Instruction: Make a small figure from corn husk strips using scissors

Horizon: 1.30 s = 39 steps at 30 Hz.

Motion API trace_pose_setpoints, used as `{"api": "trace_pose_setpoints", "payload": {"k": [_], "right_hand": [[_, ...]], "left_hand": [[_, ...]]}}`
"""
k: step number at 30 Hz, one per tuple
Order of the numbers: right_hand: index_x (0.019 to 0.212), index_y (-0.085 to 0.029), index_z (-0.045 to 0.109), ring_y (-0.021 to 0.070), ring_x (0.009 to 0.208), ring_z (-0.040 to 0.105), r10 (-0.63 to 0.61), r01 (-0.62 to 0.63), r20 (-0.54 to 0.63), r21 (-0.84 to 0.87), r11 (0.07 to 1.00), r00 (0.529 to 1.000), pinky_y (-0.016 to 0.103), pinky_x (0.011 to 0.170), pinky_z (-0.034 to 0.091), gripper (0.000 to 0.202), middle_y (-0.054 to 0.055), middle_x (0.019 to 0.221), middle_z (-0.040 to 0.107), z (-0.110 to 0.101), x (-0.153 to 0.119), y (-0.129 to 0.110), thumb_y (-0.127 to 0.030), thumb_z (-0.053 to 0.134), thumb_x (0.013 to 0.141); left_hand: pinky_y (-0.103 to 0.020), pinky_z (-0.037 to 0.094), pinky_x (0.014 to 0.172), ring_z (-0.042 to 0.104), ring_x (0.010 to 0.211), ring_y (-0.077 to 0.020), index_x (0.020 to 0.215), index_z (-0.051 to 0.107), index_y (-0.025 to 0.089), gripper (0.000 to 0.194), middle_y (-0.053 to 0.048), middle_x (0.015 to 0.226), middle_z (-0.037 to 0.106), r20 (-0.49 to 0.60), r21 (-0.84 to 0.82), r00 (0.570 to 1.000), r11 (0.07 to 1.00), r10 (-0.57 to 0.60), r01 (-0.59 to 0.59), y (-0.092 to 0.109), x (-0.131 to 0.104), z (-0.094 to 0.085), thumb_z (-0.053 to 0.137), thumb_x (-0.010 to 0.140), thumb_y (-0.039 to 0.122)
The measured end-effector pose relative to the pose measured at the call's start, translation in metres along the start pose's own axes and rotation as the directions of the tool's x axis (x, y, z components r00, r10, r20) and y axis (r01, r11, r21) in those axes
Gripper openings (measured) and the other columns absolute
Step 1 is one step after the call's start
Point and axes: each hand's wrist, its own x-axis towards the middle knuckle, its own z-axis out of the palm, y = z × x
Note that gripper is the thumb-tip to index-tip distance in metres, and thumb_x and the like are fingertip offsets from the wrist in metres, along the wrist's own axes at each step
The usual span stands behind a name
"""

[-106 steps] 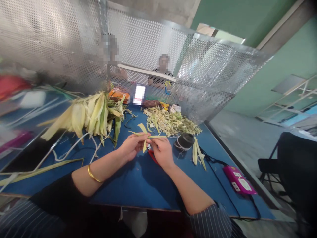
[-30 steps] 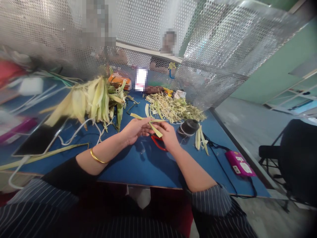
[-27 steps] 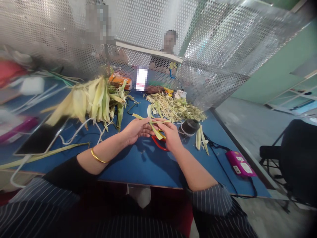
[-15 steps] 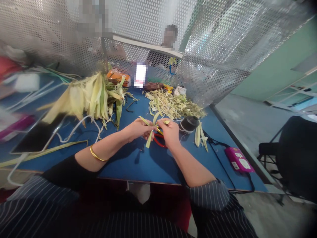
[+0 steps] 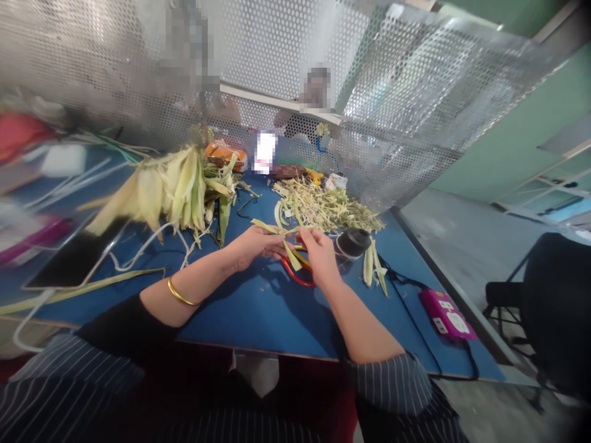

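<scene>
Strips of pale green corn husk (image 5: 292, 256) cross one another between my two hands, above the blue table. My left hand (image 5: 257, 245), below a gold bangle, pinches them from the left. From the right, my right hand (image 5: 317, 247) grips the end of a strip between thumb and fingers. Under the hands lie scissors with red and yellow handles (image 5: 300, 280), partly hidden. Just right of my right hand is a spool of black thread (image 5: 353, 242). Two or so husk pieces (image 5: 370, 264) rest beside the spool.
A bundle of corn husks (image 5: 184, 191) lies at left over a dark tablet (image 5: 76, 255) with a white cable. Shredded husk (image 5: 323, 206) is heaped at the back, before a perforated screen (image 5: 277, 55). A magenta box (image 5: 447, 314) with black cords sits at right; a lit phone (image 5: 265, 151) stands behind.
The husk strips have turned in my hands; the lower strip now points down to the right. My left fingers have straightened somewhat, and more of the scissors' red handle shows. The view has tilted slightly.
</scene>
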Motion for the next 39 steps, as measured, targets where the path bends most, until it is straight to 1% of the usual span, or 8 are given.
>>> {"api": "trace_pose_setpoints", "payload": {"k": [4,13,17,24,30,33,36,39], "right_hand": [[0.066,-0.016,0.062,0.0123,0.057,0.052,0.110,-0.099,0.179,-0.069,0.993,0.978,0.026,0.060,0.041,0.039,0.001,0.059,0.060,-0.001,-0.005,-0.007,-0.053,0.056,0.076],[0.059,-0.018,0.056,0.0108,0.057,0.048,-0.118,0.248,0.382,-0.312,0.917,0.917,0.024,0.060,0.037,0.029,-0.003,0.057,0.056,0.004,-0.016,-0.014,-0.036,0.053,0.082],[0.064,-0.019,0.059,0.0116,0.057,0.048,-0.130,0.222,0.249,-0.385,0.896,0.960,0.025,0.059,0.036,0.027,-0.003,0.057,0.057,0.002,-0.015,-0.014,-0.040,0.055,0.081],[0.087,-0.019,0.066,0.0122,0.063,0.055,0.105,-0.133,0.129,0.233,0.963,0.986,0.028,0.062,0.046,0.029,0.000,0.076,0.064,0.003,-0.005,-0.002,-0.040,0.070,0.068],[0.077,-0.017,0.066,0.0137,0.063,0.057,0.073,-0.043,-0.130,0.217,0.975,0.989,0.029,0.063,0.047,0.026,-0.001,0.065,0.062,0.000,0.002,-0.007,-0.038,0.073,0.062],[0.078,-0.017,0.066,0.0137,0.063,0.059,0.033,-0.009,-0.136,0.174,0.985,0.990,0.030,0.066,0.048,0.026,0.000,0.068,0.064,-0.003,0.005,-0.010,-0.039,0.071,0.064],[0.079,-0.017,0.066,0.0142,0.063,0.059,0.015,0.003,-0.118,0.152,0.988,0.993,0.029,0.065,0.049,0.028,0.001,0.068,0.064,-0.004,0.006,-0.009,-0.041,0.070,0.065],[0.079,-0.017,0.065,0.0146,0.063,0.060,0.018,-0.006,-0.076,0.157,0.988,0.997,0.029,0.063,0.049,0.029,0.001,0.067,0.064,-0.003,0.004,-0.008,-0.042,0.069,0.066]], "left_hand": [[-0.027,0.050,0.069,0.067,0.076,-0.0180,0.097,0.065,0.011,0.030,-0.012,0.088,0.072,-0.072,-0.023,0.991,0.993,0.111,-0.113,0.002,0.003,-0.004,0.067,0.073,0.027],[-0.020,0.042,0.053,0.062,0.063,-0.0125,0.093,0.066,0.012,0.021,-0.008,0.079,0.071,-0.229,0.183,0.935,0.955,0.273,-0.234,-0.001,0.006,0.000,0.058,0.075,0.020],[-0.020,0.042,0.052,0.066,0.070,-0.0147,0.100,0.064,0.013,0.026,-0.010,0.088,0.071,-0.246,0.086,0.951,0.982,0.185,-0.169,-0.001,0.006,0.000,0.059,0.077,0.023],[-0.019,0.041,0.051,0.065,0.064,-0.0133,0.096,0.066,0.013,0.024,-0.007,0.079,0.070,0.012,0.170,0.994,0.979,0.113,-0.113,-0.003,-0.002,0.008,0.063,0.075,0.025],[-0.023,0.046,0.058,0.066,0.083,-0.0192,0.123,0.054,0.018,0.066,-0.010,0.097,0.070,0.091,0.191,0.996,0.981,0.027,-0.044,0.007,-0.002,-0.004,0.076,0.063,0.031],[-0.026,0.048,0.062,0.066,0.086,-0.0200,0.116,0.062,0.017,0.051,-0.014,0.106,0.068,0.013,0.102,0.999,0.994,0.032,-0.034,0.015,-0.003,-0.012,0.063,0.074,0.046],[-0.024,0.047,0.061,0.067,0.077,-0.0174,0.097,0.071,0.015,0.036,-0.012,0.092,0.071,-0.105,0.199,0.986,0.974,0.131,-0.108,0.016,-0.002,-0.014,0.068,0.071,0.039],[-0.023,0.047,0.062,0.066,0.071,-0.0153,0.092,0.073,0.016,0.030,-0.009,0.082,0.072,-0.044,0.289,0.991,0.951,0.127,-0.109,0.012,0.000,-0.012,0.073,0.065,0.029]]}}
